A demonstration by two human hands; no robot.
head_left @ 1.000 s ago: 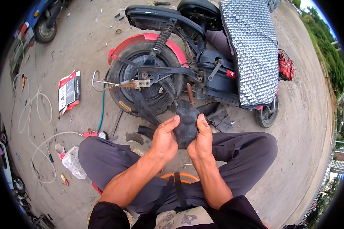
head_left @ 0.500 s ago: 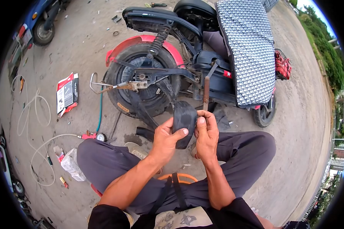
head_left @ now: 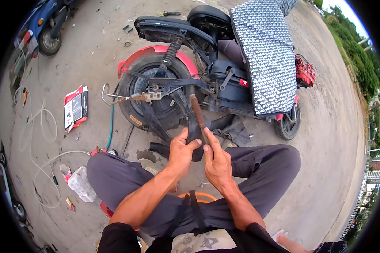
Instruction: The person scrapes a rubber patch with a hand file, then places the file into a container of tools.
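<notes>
A black inner tube point(head_left: 193, 130) stretches from the wheel point(head_left: 156, 90) of the scooter lying on its side. My left hand point(head_left: 181, 154) pinches the tube between thumb and fingers. In my right hand point(head_left: 217, 162) is a rod-like tool point(head_left: 197, 113) with a brown, rusty shaft, pointing up and away from me and lying over the right edge of the tube. The fingertips of both hands are close together at the tube, and the tool's lower end is hidden by my right fingers.
A red pump gauge point(head_left: 98, 150) with a hose lies left of my knee. Further left are a red and white packet point(head_left: 76, 109) and a clear plastic bag point(head_left: 81, 184). A patterned cover point(head_left: 266, 59) drapes the scooter. Dark cloth point(head_left: 236, 131) lies near my right knee.
My right hand let go of the tube, took up the brown tool and swung it leftward over the tube. The tube went from bulging between both hands to narrower in my left hand.
</notes>
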